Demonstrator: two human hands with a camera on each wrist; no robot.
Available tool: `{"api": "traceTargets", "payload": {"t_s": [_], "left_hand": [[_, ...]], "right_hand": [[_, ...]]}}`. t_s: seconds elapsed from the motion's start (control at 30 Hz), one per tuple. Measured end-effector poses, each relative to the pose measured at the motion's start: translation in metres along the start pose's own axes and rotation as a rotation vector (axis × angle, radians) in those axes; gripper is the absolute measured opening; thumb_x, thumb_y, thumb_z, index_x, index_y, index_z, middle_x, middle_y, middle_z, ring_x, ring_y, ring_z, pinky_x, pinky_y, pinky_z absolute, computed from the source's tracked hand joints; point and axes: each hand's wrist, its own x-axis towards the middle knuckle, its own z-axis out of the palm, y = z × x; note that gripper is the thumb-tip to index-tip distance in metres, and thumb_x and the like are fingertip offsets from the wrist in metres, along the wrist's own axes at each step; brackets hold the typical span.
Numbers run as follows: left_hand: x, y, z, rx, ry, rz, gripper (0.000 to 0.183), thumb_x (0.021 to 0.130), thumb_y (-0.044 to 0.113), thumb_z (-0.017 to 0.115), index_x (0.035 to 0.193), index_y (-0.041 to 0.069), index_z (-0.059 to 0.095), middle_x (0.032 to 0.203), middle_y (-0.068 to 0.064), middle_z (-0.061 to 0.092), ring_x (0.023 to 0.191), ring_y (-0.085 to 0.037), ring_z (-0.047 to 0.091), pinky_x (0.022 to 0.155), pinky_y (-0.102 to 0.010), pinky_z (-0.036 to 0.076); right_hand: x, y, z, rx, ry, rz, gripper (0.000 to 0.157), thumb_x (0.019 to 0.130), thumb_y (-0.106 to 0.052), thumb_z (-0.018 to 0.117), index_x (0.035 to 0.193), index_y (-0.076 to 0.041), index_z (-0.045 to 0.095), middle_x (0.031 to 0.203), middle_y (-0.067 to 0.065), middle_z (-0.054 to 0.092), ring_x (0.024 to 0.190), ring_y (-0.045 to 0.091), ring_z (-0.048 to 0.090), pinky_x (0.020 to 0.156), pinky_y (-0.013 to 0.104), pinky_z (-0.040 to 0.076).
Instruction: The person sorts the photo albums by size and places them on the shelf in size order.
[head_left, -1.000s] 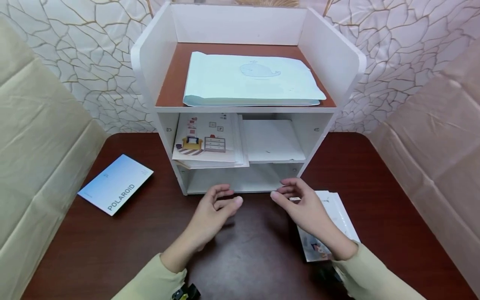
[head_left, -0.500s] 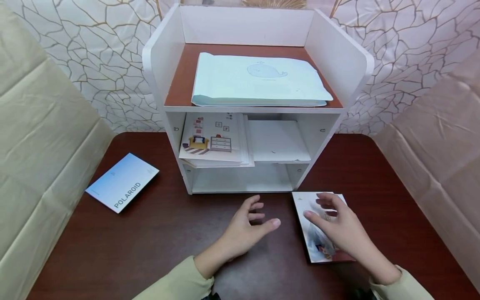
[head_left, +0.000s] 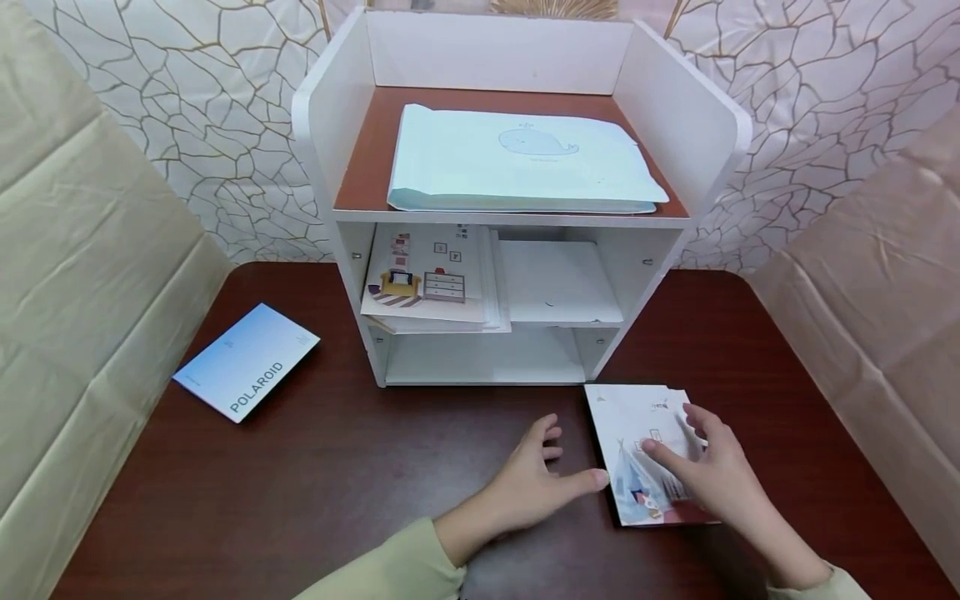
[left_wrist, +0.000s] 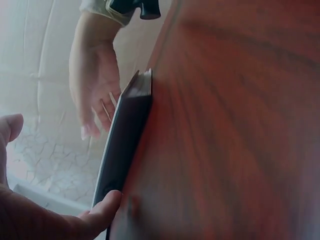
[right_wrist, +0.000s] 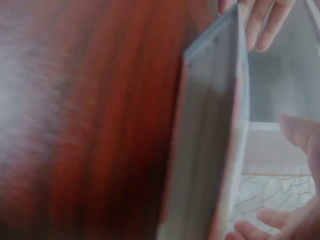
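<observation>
A picture book (head_left: 630, 417) with a pale illustrated cover lies on the table, right of the shelf's front. Its dark spine (left_wrist: 127, 127) faces my left hand in the left wrist view, and its page edges (right_wrist: 202, 125) show in the right wrist view. My left hand (head_left: 528, 483) is beside the book's left edge, fingers apart and thumb tip right at that edge. Over the book's right side hovers my right hand (head_left: 723, 471), with thumb and fingers spread and nothing held. Part of the cover is hidden under it.
A white shelf unit (head_left: 693, 142) stands at the back middle. A whale-print package (head_left: 517, 167) lies on top, and several books or folders (head_left: 427, 279) fill the middle shelf's left side. A blue POLAROID booklet (head_left: 247, 362) is on the table at left.
Both hands have moved right and toward the front, away from the shelf. The right hand has come to the book's right side, the left to its left edge. The view shifted slightly.
</observation>
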Motion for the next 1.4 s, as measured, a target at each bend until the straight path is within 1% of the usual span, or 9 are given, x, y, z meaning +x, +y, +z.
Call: {"api": "traceTargets", "payload": {"t_s": [0.17,0.27,0.47,0.63,0.73,0.93,1.07,1.2,1.4], "left_hand": [[0.000,-0.001,0.010,0.034,-0.030,-0.057,0.099,0.076,0.044,0.080,0.150,0.006,0.027,0.143,-0.009,0.044,0.124,-0.026,0.050,0.092,-0.035,0.048],[0.001,-0.003,0.013,0.044,-0.030,-0.081,0.099,0.075,0.046,0.081,0.149,0.006,0.029,0.143,-0.009,0.045,0.123,-0.024,0.051,0.093,-0.034,0.048],[0.001,-0.002,0.017,-0.103,-0.050,-0.112,0.094,0.076,0.034,0.082,0.148,0.002,0.031,0.143,-0.014,0.045,0.123,-0.027,0.051,0.096,-0.039,0.047],[0.002,-0.002,0.021,-0.155,-0.069,-0.125,0.091,0.077,0.030,0.082,0.147,0.002,0.032,0.142,-0.014,0.045,0.123,-0.027,0.051,0.096,-0.039,0.047],[0.003,-0.003,0.025,-0.188,-0.076,-0.128,0.088,0.078,0.027,0.082,0.146,0.000,0.033,0.141,-0.015,0.045,0.122,-0.028,0.051,0.097,-0.039,0.046],[0.004,-0.003,0.028,-0.220,-0.086,-0.125,0.084,0.078,0.022,0.081,0.144,-0.002,0.035,0.138,-0.017,0.047,0.121,-0.029,0.052,0.097,-0.039,0.046],[0.005,-0.004,0.029,-0.248,-0.088,-0.120,0.081,0.078,0.019,0.081,0.142,0.000,0.037,0.133,-0.014,0.050,0.117,-0.026,0.053,0.093,-0.037,0.047],[0.006,-0.004,0.029,-0.268,-0.081,-0.113,0.077,0.078,0.017,0.081,0.141,0.003,0.038,0.125,-0.010,0.054,0.111,-0.022,0.055,0.090,-0.035,0.048],[0.006,-0.006,0.029,-0.252,-0.073,-0.135,0.072,0.078,0.016,0.081,0.136,0.004,0.041,0.117,-0.008,0.055,0.101,-0.019,0.058,0.083,-0.033,0.051]], "right_hand": [[0.000,0.009,0.002,-0.056,-0.041,0.082,0.101,0.082,-0.051,0.073,0.142,0.014,0.024,0.134,0.040,0.030,0.120,0.056,0.024,0.090,0.068,0.027],[0.000,0.013,0.001,-0.055,-0.080,0.130,0.106,0.081,-0.055,0.071,0.144,0.014,0.020,0.134,0.040,0.028,0.120,0.056,0.022,0.089,0.068,0.027],[0.004,0.020,-0.005,0.003,-0.151,0.207,0.112,0.082,-0.059,0.068,0.146,0.014,0.012,0.136,0.038,0.029,0.119,0.051,0.030,0.092,0.067,0.032],[0.007,0.024,-0.010,0.045,-0.187,0.262,0.114,0.083,-0.060,0.066,0.147,0.014,0.007,0.139,0.038,0.024,0.121,0.050,0.028,0.095,0.066,0.031],[0.009,0.026,-0.011,0.040,-0.183,0.274,0.114,0.083,-0.061,0.066,0.147,0.014,0.007,0.139,0.038,0.025,0.121,0.051,0.027,0.094,0.066,0.031],[0.013,0.028,-0.011,0.052,-0.173,0.302,0.113,0.084,-0.060,0.065,0.145,0.016,0.008,0.136,0.039,0.030,0.119,0.049,0.034,0.096,0.062,0.034],[0.015,0.027,-0.011,0.091,-0.207,0.327,0.114,0.084,-0.061,0.064,0.145,0.017,0.008,0.132,0.036,0.034,0.113,0.043,0.042,0.094,0.056,0.041],[0.016,0.024,-0.011,0.112,-0.227,0.338,0.111,0.085,-0.060,0.064,0.144,0.018,0.011,0.130,0.035,0.038,0.109,0.039,0.046,0.092,0.053,0.045],[0.017,0.018,-0.009,0.149,-0.230,0.342,0.108,0.086,-0.057,0.064,0.143,0.019,0.013,0.132,0.037,0.041,0.115,0.041,0.048,0.092,0.050,0.048]]}}
